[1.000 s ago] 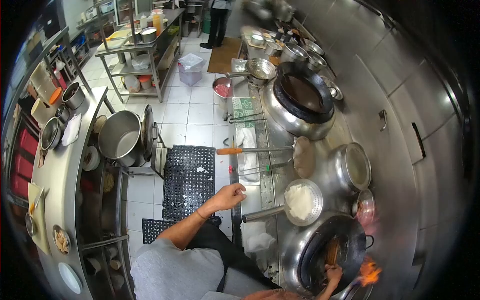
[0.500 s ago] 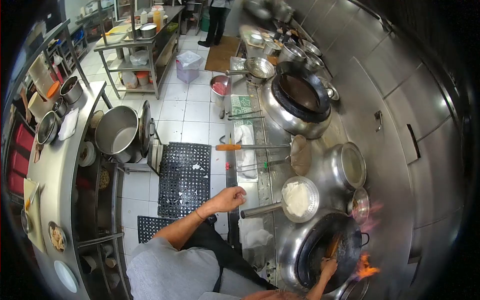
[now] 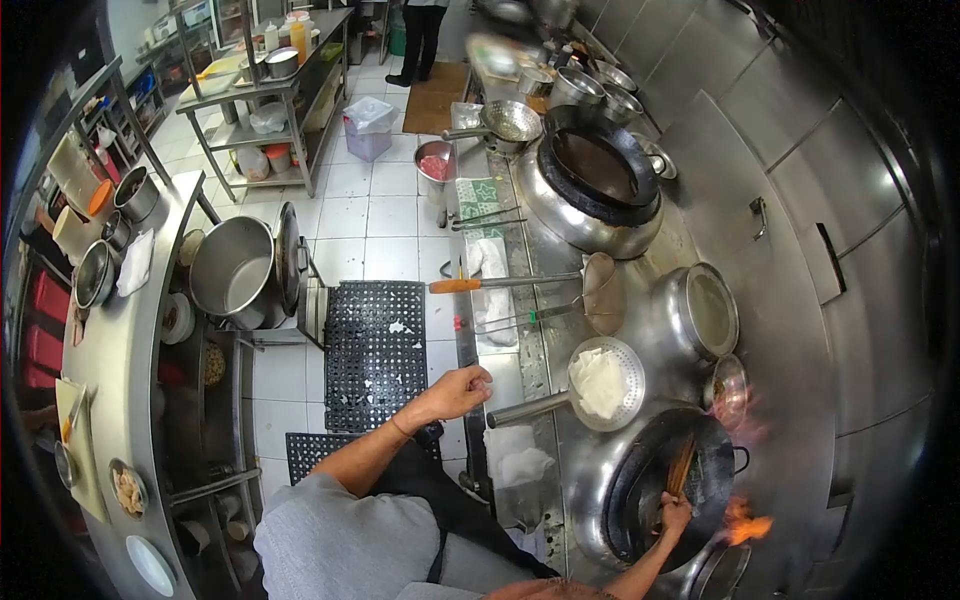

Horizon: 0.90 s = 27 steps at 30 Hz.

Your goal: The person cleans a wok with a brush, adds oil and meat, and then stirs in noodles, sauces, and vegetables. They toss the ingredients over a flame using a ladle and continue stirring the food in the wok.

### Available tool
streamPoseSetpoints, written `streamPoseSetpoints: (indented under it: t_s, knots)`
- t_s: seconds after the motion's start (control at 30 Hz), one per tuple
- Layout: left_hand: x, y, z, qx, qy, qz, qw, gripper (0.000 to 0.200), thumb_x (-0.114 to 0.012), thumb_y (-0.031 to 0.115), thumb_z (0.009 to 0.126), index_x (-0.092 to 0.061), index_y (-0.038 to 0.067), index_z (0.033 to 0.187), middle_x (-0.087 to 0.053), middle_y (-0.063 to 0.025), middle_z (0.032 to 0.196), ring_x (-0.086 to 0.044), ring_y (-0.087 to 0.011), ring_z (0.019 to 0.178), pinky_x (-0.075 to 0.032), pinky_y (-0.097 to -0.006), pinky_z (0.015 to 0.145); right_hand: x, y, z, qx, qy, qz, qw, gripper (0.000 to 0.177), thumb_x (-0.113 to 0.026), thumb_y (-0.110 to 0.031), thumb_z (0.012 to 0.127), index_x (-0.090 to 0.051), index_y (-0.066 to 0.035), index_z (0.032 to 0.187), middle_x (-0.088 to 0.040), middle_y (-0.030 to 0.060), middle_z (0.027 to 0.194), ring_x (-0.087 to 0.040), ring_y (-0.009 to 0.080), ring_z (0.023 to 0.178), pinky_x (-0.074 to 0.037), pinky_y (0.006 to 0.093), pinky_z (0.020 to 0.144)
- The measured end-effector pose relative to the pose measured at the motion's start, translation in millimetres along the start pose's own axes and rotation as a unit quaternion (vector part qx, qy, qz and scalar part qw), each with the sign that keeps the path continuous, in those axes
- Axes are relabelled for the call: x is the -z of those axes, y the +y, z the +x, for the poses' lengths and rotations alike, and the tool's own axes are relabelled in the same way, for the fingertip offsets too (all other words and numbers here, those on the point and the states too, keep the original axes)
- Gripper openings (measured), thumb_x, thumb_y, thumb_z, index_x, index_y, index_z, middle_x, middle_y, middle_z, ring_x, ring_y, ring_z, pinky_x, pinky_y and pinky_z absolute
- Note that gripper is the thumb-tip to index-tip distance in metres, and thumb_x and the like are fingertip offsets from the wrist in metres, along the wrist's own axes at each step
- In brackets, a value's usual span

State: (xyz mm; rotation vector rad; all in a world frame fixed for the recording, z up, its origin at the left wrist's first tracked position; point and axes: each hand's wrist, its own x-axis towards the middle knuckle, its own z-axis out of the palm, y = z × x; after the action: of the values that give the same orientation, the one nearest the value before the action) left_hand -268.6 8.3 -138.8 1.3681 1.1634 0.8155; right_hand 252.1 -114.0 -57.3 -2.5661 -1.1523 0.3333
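Note:
My right hand [image 3: 676, 513] grips a bamboo wok brush [image 3: 683, 468], a bundle of thin brown strips, inside the dark wok [image 3: 625, 492]. The wok sits tilted on a round steel burner ring, with an orange flame [image 3: 745, 522] beside it. My left hand [image 3: 458, 391] hangs over the counter's front edge, fingers curled in, and I see nothing in them. Nearest to it is the handle of a perforated ladle [image 3: 632, 385], which holds a folded white cloth [image 3: 598, 382]. White cloths [image 3: 523, 462] also lie on the counter below that handle.
A second wok [image 3: 598, 168] with dark liquid stands farther along the range. Strainers [image 3: 602, 295], a lidded pot [image 3: 706, 312] and a metal bowl [image 3: 729, 387] sit near. On my left are a big open pot [image 3: 235, 265], a steel worktable [image 3: 105, 380] and a rubber mat [image 3: 376, 355]. Another person [image 3: 420, 40] stands far off.
My right hand has moved up and right in the wok, and the brush now points more upright. My left hand has barely moved. The whole view has shifted slightly.

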Motion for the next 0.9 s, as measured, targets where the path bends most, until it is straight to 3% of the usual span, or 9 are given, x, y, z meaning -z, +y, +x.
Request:
streamPoseSetpoints:
  t_s: [0.1,0.13,0.23,0.27,0.37,0.43,0.47,0.57,0.9]
  knots:
    - [6,2,2,-0.007,-0.002,0.008,1.0,0.029,-0.062,0.018,0.088,-0.058,-0.003,0.108,-0.061,-0.006,0.081,-0.056,-0.0126,0.074,-0.048,-0.0276,0.068,-11,1,10,-0.091,0.074,-0.117,0.986,0.038,-0.07,-0.021,0.079,-0.063,-0.004,0.112,-0.067,0.0214,0.099,-0.064,0.0382,0.094,-0.049,0.0459,0.082]
    - [9,2,3,-0.007,-0.005,0.002,1.0,0.031,-0.063,0.019,0.087,-0.058,-0.003,0.107,-0.061,-0.0076,0.08,-0.058,-0.0147,0.074,-0.048,-0.0296,0.068,-15,5,15,-0.1,0.045,-0.137,0.984,0.038,-0.071,-0.023,0.079,-0.064,-0.003,0.11,-0.067,0.0217,0.099,-0.064,0.0383,0.094,-0.049,0.0466,0.082]
    - [22,-3,13,-0.002,-0.006,-0.016,1.0,0.03,-0.063,0.019,0.086,-0.059,-0.002,0.106,-0.061,-0.0077,0.08,-0.058,-0.0147,0.074,-0.048,-0.0293,0.068,-40,22,27,-0.111,0.096,-0.163,0.976,0.041,-0.071,-0.024,0.078,-0.064,-0.002,0.111,-0.067,0.0221,0.1,-0.064,0.0386,0.094,-0.049,0.0462,0.083]
    - [27,-2,17,-0.005,-0.005,-0.004,1.0,0.025,-0.062,0.014,0.088,-0.058,-0.003,0.106,-0.062,-0.0055,0.079,-0.057,-0.0106,0.073,-0.048,-0.0268,0.067,-41,21,27,-0.113,0.095,-0.166,0.975,0.041,-0.071,-0.024,0.078,-0.064,-0.002,0.111,-0.067,0.0221,0.1,-0.064,0.0386,0.094,-0.049,0.0462,0.083]
    - [45,-3,37,-0.013,-0.005,0.022,1.0,0.025,-0.061,0.014,0.088,-0.058,-0.003,0.106,-0.061,-0.0062,0.078,-0.058,-0.0118,0.072,-0.048,-0.0271,0.067,-18,2,22,-0.083,0.092,-0.206,0.971,0.045,-0.073,-0.027,0.076,-0.064,0.0,0.112,-0.067,0.0224,0.097,-0.064,0.0389,0.094,-0.05,0.0453,0.084]
    - [58,4,50,-0.017,0.004,0.024,1.0,0.025,-0.061,0.014,0.089,-0.058,-0.004,0.106,-0.061,-0.0062,0.077,-0.058,-0.0121,0.072,-0.048,-0.0275,0.068,-2,8,28,-0.057,0.035,-0.178,0.982,0.042,-0.069,-0.023,0.077,-0.063,0.003,0.109,-0.064,0.0254,0.104,-0.064,0.0389,0.096,-0.05,0.0436,0.085]
    - [64,9,55,-0.025,0.012,0.03,0.999,0.025,-0.061,0.014,0.089,-0.058,-0.004,0.106,-0.06,-0.0062,0.077,-0.057,-0.0124,0.072,-0.048,-0.0279,0.068,-5,22,39,-0.041,0.068,-0.215,0.973,0.036,-0.075,-0.019,0.07,-0.067,0.002,0.099,-0.067,0.0209,0.081,-0.067,0.0373,0.079,-0.053,0.0453,0.072]
    - [80,25,65,-0.031,0.013,0.031,0.999,0.026,-0.061,0.016,0.089,-0.058,-0.004,0.106,-0.06,-0.0064,0.078,-0.057,-0.0133,0.072,-0.048,-0.0289,0.069,7,33,50,-0.155,-0.006,-0.196,0.968,0.035,-0.074,-0.02,0.072,-0.067,0.001,0.099,-0.067,0.0224,0.083,-0.066,0.0388,0.079,-0.053,0.0468,0.071]
    - [64,25,69,-0.012,-0.007,-0.001,1.0,0.027,-0.059,0.016,0.09,-0.057,-0.003,0.11,-0.06,-0.0068,0.082,-0.057,-0.0139,0.075,-0.048,-0.0287,0.07,25,62,103,-0.303,-0.19,-0.196,0.913,0.032,-0.07,-0.021,0.076,-0.065,-0.002,0.101,-0.065,0.0276,0.088,-0.065,0.0439,0.077,-0.053,0.0518,0.067]
